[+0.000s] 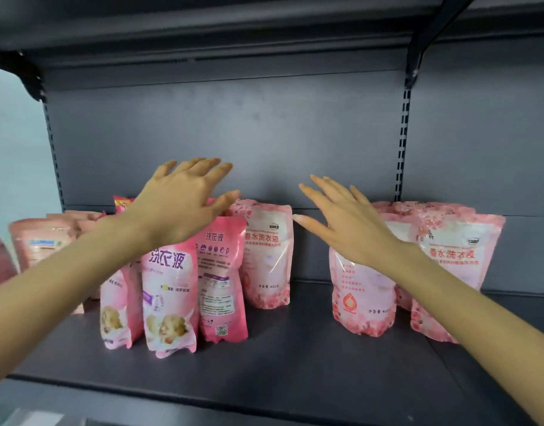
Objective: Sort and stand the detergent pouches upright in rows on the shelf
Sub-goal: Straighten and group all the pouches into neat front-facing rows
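Both hands hover spread over a dark grey shelf (295, 358) of pink detergent pouches. The left hand (178, 204) is wide open, fingers straight and fanned, holding nothing. Its palm is above the tops of the bright pink pouches (169, 296), and its thumb reaches toward the top edge of a pale floral pouch (267, 256) (contact cannot be made out). The right hand (347, 222) is equally wide, fingers splayed and empty. Its fingertips are over the bare gap between two groups of pouches, and its wrist crosses in front of the top of a second floral pouch (363, 290).

The left group stands upright: two bright pink pouches face forward, and one beside them, a reversed pouch (221, 281), shows its printed back. The pale floral pouch stands just behind them to the right. The right group, also upright, includes the second floral pouch at the front and a larger-looking neighbour (455, 256) beside it, with more behind. Paler pouches (40, 241) crowd the far left end.

Bare shelf runs between the two groups and along the whole front edge. The back panel (234, 133) rises behind the pouches, a slotted upright (403, 133) stands at right, and an upper shelf (203, 26) hangs overhead.
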The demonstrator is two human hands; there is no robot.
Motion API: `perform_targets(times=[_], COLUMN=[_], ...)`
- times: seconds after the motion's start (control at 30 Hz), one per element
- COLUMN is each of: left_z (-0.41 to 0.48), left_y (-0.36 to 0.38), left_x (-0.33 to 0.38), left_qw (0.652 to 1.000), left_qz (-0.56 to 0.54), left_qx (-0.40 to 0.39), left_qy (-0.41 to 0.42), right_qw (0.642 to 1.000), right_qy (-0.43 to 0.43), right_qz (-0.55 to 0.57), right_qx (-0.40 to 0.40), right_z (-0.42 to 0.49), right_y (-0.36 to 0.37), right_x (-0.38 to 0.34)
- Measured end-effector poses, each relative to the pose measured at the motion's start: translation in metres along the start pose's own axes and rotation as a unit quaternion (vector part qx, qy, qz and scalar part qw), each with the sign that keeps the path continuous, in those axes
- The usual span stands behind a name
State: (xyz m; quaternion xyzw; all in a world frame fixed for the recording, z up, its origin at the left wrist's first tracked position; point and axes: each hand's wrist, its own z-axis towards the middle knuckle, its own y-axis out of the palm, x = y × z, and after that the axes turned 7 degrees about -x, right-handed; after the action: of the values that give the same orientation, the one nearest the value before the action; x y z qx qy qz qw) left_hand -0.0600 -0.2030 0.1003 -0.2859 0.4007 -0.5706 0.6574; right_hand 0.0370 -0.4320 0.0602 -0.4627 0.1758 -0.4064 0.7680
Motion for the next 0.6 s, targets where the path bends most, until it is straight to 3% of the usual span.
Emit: perform_targets(times=[0.17,0.3,0.43,0.6], left_z=[0.031,0.069,0.103,0.134], left_y=[0.000,0.006,0.020,0.045], left_x=[-0.021,-0.029,-0.023,-0.016], left_qw=[0.998,0.985,0.976,0.964], left_qz=[-0.002,-0.104,-0.106,-0.085], left_qx=[-0.066,-0.133,-0.191,-0.249], left_qy=[-0.014,-0.038,0.008,0.048], right_qw=[0.998,0.988,0.979,0.977], right_qy=[-0.020,-0.006,0.000,-0.030], right_qz=[0.035,0.094,0.136,0.155], right_qx=[-0.040,-0.121,-0.155,-0.140], right_z=[0.051,0.092,0.125,0.146], right_y=[-0.001,0.014,0.040,0.053], right_x=[-0.007,-0.003,0.002,0.001])
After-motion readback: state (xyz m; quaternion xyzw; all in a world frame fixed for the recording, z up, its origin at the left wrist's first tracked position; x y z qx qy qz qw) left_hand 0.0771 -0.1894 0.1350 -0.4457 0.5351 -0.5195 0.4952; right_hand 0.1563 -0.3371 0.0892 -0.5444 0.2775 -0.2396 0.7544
